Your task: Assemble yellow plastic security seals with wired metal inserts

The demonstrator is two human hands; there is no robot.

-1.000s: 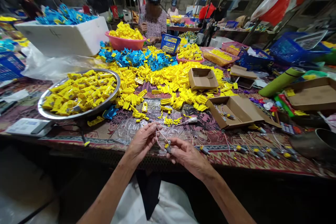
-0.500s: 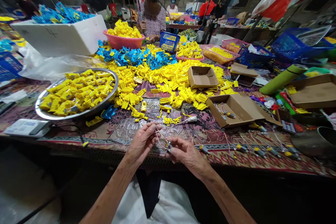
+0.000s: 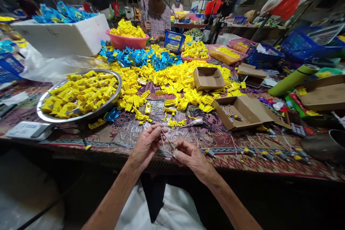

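Note:
My left hand (image 3: 147, 145) pinches the thin wires (image 3: 164, 139) of a small motor (image 3: 174, 147) at the near table edge. My right hand (image 3: 192, 157) is closed round that motor, thumb and fingers gripping its body. Both hands hover just above the patterned cloth, close together. Just beyond them lie loose yellow plastic parts (image 3: 172, 122) and a white-handled tool (image 3: 192, 123). A wide heap of yellow parts (image 3: 178, 82) fills the table's middle.
A metal tray (image 3: 45, 115) of yellow parts sits left, with a scale (image 3: 27, 130) before it. Open cardboard boxes (image 3: 242, 111) (image 3: 208, 78) stand right of centre. Several wired motors (image 3: 265, 155) lie along the right edge. Blue parts (image 3: 140, 58), a pink basin (image 3: 126, 42) and a person (image 3: 157, 10) are opposite.
The hands have risen slightly and the wires shifted between the fingers; the grip on the motor stays the same. The view has barely moved.

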